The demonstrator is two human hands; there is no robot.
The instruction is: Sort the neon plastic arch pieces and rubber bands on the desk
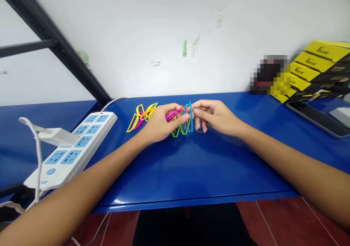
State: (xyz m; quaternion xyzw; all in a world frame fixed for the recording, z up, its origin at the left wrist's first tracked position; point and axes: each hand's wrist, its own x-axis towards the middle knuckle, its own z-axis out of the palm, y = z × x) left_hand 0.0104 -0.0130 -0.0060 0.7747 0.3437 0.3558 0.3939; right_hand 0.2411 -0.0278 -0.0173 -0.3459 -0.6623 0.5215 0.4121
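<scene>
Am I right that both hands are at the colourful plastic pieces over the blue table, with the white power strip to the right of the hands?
Not quite: the head view shows the white power strip to the left of the hands. The left hand and right hand are indeed at the colourful plastic pieces over the blue table.

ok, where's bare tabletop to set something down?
Biggest patch: blue table from the left hand and right hand to the near edge. Smaller one: between the right hand and the phone. Crowded: around the coloured plastic pieces, far left by the power strip, far right by the yellow boxes.
</scene>
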